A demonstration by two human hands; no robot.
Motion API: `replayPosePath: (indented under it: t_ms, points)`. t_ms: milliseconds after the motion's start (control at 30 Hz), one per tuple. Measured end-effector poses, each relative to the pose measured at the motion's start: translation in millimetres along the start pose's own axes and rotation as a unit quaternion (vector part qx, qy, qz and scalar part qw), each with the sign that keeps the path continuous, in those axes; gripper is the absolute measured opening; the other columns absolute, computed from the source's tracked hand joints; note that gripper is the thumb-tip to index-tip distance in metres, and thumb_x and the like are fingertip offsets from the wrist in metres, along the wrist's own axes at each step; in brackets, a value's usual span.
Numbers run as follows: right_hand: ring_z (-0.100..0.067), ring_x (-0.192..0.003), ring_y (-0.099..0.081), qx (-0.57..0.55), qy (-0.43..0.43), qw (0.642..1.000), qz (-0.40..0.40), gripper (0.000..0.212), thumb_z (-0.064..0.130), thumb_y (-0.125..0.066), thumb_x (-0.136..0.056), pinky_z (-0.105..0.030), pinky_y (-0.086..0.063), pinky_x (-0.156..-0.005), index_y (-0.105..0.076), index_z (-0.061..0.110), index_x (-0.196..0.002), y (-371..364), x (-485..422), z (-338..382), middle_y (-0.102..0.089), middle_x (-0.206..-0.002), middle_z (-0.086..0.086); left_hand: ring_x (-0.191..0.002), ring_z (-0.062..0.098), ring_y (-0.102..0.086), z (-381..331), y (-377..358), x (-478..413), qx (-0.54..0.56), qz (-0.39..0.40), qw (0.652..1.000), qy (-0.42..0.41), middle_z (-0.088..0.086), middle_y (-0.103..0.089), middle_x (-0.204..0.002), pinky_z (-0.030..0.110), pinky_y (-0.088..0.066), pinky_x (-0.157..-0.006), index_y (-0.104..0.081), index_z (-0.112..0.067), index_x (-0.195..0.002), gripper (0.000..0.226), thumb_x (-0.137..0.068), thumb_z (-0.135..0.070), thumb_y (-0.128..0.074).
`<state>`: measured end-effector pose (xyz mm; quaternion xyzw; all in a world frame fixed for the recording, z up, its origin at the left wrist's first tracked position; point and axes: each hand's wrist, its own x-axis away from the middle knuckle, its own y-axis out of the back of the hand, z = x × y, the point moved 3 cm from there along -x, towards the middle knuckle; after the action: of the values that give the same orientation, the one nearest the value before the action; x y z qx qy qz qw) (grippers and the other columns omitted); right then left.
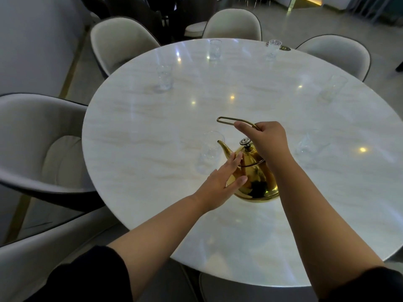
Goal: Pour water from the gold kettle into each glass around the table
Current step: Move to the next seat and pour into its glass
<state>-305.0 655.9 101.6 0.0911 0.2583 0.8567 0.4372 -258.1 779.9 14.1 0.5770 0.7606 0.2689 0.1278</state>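
The gold kettle (pixel 254 179) stands on the round white marble table (pixel 152 131), its spout pointing up and left at a clear glass (pixel 209 152) just beside it. My right hand (pixel 265 139) is closed around the kettle's thin wire handle above the lid. With fingers spread, my left hand (pixel 220 182) lies flat against the kettle's left side. Several more clear glasses ring the table: far left (pixel 164 78), far middle (pixel 215 49), far right (pixel 273 49), right (pixel 331 88) and near right (pixel 310 142).
Padded grey chairs surround the table: one at the left (pixel 43 144), two at the back (pixel 122 42) (pixel 233 22) and one at the back right (pixel 335 53). A small dark coaster with a gold mark (pixel 284 48) lies by the far right glass.
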Motion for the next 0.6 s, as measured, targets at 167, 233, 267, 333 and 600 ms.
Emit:
replayPosePath:
  t_ms: [167, 233, 267, 333, 600]
  points:
    - [0.003, -0.025, -0.04, 0.042, 0.01, 0.999, 0.02, 0.054, 0.042, -0.067, -0.085, -0.023, -0.025, -0.046, -0.04, 0.01, -0.05, 0, -9, 5, -0.035, -0.035, 0.006, -0.146, 0.015, -0.009, -1, -3, -6, 0.017, -0.003, 1.0, 0.007, -0.012, 0.004, -0.158, 0.049, -0.011, -0.118, 0.004, -0.045, -0.145, 0.063, -0.096, -0.05, -0.035]
    - [0.0, -0.025, -0.038, 0.055, 0.011, 0.998, 0.027, 0.054, 0.043, -0.067, -0.084, -0.022, -0.024, -0.045, -0.04, 0.011, -0.05, 0, -11, 6, -0.036, -0.028, 0.007, -0.146, 0.015, -0.009, -2, -3, -8, 0.024, -0.006, 1.0, 0.008, -0.012, 0.003, -0.159, 0.049, -0.01, -0.119, 0.004, -0.045, -0.145, 0.063, -0.096, -0.049, -0.035]
    - [0.0, -0.024, -0.037, 0.06, 0.013, 0.998, 0.032, 0.055, 0.043, -0.066, -0.084, -0.022, -0.024, -0.045, -0.039, 0.011, -0.049, 0, -12, 7, -0.035, -0.026, 0.007, -0.146, 0.015, -0.009, -3, -3, -8, 0.029, -0.007, 1.0, 0.009, -0.012, 0.003, -0.159, 0.048, -0.01, -0.119, 0.003, -0.044, -0.145, 0.063, -0.096, -0.049, -0.036]
    - [-0.001, -0.024, -0.036, 0.066, 0.017, 0.997, 0.042, 0.056, 0.042, -0.066, -0.085, -0.022, -0.023, -0.045, -0.036, 0.011, -0.048, 0, -14, 10, -0.036, -0.024, 0.01, -0.146, 0.014, -0.008, -3, -4, -10, 0.041, -0.009, 0.999, 0.01, -0.012, 0.002, -0.159, 0.046, -0.01, -0.119, 0.002, -0.044, -0.145, 0.063, -0.096, -0.048, -0.036]
    - [0.001, -0.025, -0.04, 0.098, 0.016, 0.993, 0.07, 0.054, 0.046, -0.066, -0.084, -0.022, -0.026, -0.045, -0.041, 0.01, -0.051, -3, -21, 12, -0.039, -0.024, 0.014, -0.145, 0.011, -0.008, -2, -5, -15, 0.075, -0.014, 0.997, 0.011, -0.013, 0.0, -0.159, 0.031, -0.011, -0.113, 0.0, -0.045, -0.145, 0.062, -0.096, -0.047, -0.037]
